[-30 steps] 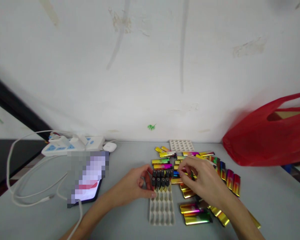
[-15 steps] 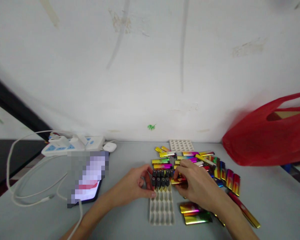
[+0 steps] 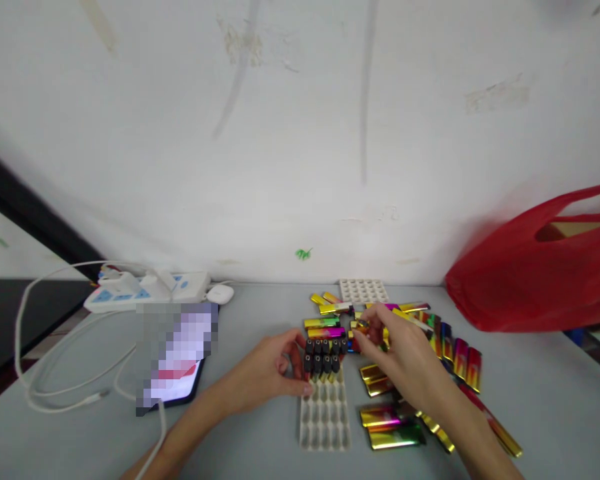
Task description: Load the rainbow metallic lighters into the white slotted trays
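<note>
Centre frame, the left hand [image 3: 270, 373] grips the slotted tray [image 3: 325, 420] at its edge, bracing it, while the right hand [image 3: 405, 360] pinches a lighter [image 3: 359, 328] beside the filled rows [image 3: 323, 355].

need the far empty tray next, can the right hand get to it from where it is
Probably yes: the right hand hovers just short of the far empty tray by the wall, with only flat-lying lighters between them. It seems to be pinching a lighter, though.
</note>
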A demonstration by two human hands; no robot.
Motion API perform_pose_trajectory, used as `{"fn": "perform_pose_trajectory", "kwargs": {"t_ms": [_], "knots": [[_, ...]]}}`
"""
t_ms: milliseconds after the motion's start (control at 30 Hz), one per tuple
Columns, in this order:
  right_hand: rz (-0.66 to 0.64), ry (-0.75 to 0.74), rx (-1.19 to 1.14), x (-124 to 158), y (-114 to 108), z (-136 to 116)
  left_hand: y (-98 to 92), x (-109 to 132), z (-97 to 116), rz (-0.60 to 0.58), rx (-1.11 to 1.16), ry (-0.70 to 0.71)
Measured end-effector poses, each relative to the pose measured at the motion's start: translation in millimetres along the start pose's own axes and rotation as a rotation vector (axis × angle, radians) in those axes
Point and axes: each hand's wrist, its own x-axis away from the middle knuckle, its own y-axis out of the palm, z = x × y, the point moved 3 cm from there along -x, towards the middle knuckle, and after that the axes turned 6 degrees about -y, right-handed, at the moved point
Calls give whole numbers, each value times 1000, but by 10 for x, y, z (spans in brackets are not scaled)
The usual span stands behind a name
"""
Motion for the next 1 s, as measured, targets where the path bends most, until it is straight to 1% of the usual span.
{"fn": "perform_pose_trajectory", "kwargs": {"t_ms": [167, 233, 267, 467, 600, 767, 1000], "knots": [[245, 170, -310, 27, -33, 67, -8, -4, -11, -7, -12, -2], [306, 235, -490, 20, -33, 107, -12, -2, -14, -3, -10, -3], [316, 265, -580, 12, -30, 122, -12, -1, -17, 0, -9, -6], [292, 447, -1057, -27, -4, 124, 8, -19, -57, 29, -13, -6], [270, 502, -1273, -34, 18, 97, 16, -33, -74, 29, -2, -12], [209, 489, -1429, -44, 44, 35, 2, 0, -33, 6, -23, -40], [162, 464, -1494, -23, 70, -32, 11, -5, -49, 17, -39, -25]]}}
